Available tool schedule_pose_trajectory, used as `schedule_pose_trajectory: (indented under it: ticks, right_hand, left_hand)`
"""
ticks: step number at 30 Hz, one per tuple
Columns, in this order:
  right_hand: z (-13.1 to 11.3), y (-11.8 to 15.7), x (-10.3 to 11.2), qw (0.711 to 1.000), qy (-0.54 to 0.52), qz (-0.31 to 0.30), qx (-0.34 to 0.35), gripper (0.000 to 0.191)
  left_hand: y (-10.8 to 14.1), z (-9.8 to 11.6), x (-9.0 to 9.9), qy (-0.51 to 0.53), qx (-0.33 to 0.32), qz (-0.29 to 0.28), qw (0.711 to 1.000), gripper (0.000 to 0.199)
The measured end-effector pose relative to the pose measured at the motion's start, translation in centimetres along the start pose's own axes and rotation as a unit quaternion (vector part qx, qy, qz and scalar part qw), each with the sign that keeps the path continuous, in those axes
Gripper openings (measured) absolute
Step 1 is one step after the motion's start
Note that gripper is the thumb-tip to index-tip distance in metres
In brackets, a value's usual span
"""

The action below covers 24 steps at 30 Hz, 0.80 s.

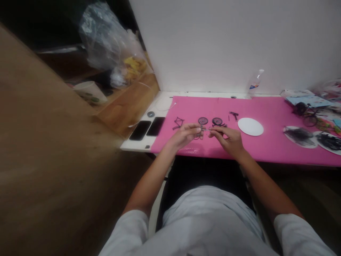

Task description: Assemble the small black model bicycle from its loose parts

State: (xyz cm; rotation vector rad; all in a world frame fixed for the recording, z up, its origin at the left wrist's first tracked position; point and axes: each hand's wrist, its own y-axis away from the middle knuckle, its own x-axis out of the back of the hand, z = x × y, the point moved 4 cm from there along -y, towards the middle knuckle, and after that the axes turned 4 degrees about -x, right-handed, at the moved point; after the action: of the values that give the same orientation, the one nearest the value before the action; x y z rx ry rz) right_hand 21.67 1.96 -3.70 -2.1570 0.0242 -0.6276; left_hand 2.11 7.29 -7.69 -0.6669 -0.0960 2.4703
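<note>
Judging from the pose, in the middle of a fine fitting step. Pinching a small dark part (pixel 201 127) with the fingers of the left hand (pixel 186 134), and gripping a thin metal shaft (pixel 206 130) between the thumb and fingers of the right hand (pixel 227 139) — both closed, above the near half of the pink sheet (pixel 269 151). Pointing the shaft leftward, to the part — cannot tell whether truly touching, nor whether held as a screwdriver or as a plain rod. Note, just beyond the hands, a miniature spoked wheel (pixel 203 120), to its right a second wheel (pixel 216 121), and farther left a miniature bicycle frame (pixel 178 123), lying apart from both. For the next move, calling probably for a steady left pinch, a shaft kept in line, and small, gentle pressure from the right fingers. Better not to squeeze hard: likely a slender part, easy to bend or drop.
</note>
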Motion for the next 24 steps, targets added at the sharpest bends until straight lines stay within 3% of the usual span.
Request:
schedule_pose_trajectory:
  ticks: [6, 16, 24]
  right_hand:
    - [0.2, 0.0, 0.0, 0.999, -0.002, -0.019, -0.033, 0.023]
    - [0.1, 0.2, -0.8, 0.990, -0.054, -0.063, -0.111, 0.055]
    - [0.8, 0.6, -1.6, 0.986, -0.085, -0.099, -0.101, 0.030]
  left_hand:
    - [0.1, -0.1, 0.0, -0.009, 0.002, -0.005, 1.000, 0.027]
    - [0.3, 0.2, -0.8, -0.006, 0.005, 0.012, 1.000, 0.028]
    - [0.1, 0.3, -0.6, 0.018, 0.004, 0.007, 1.000, 0.030]
